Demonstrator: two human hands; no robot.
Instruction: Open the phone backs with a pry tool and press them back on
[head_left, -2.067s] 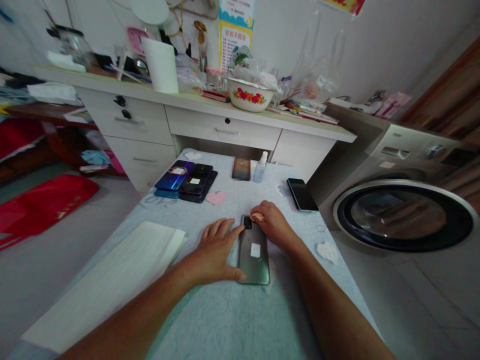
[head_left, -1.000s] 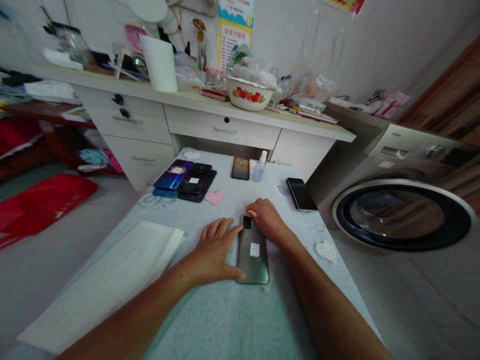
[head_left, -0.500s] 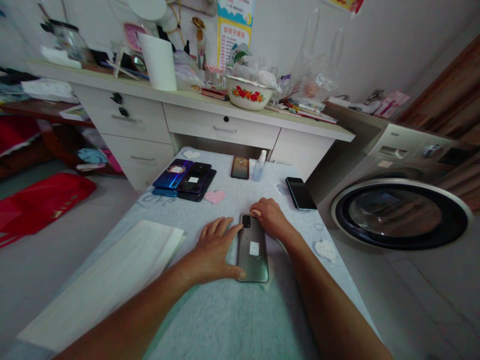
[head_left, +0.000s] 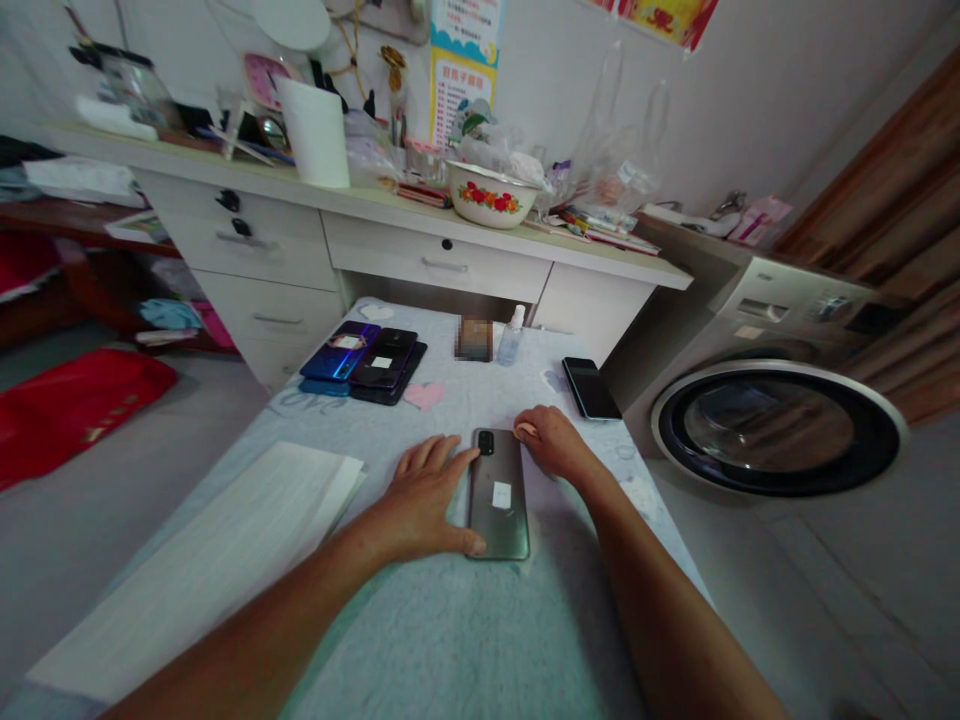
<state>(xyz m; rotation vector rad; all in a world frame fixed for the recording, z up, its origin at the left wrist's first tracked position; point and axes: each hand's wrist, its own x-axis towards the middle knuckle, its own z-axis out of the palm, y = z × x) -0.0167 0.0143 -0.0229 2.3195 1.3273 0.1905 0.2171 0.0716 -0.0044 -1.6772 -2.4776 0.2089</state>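
A grey-green smartphone (head_left: 501,530) lies back up on the table, with a small white label and a dark camera block. My left hand (head_left: 429,500) is spread along its left side; the index fingertip touches near the camera and the thumb rests at the lower left corner. At the upper right edge of the phone, my right hand (head_left: 551,440) is closed around a small peach-coloured cloth (head_left: 527,430). Most of the cloth is hidden by the fingers.
Further back lie several stacked phones (head_left: 382,362), a blurred-out phone (head_left: 474,340), a clear spray bottle (head_left: 511,338) and a black-screened phone (head_left: 592,388). A folded whitish sheet (head_left: 202,570) lies left. Behind stands a drawer desk (head_left: 442,262); a washing machine (head_left: 757,330) is right.
The right hand with the cloth has shifted slightly right, from the phone's top right corner to just beside its edge. The left hand keeps its place on the phone. The view has turned slightly.
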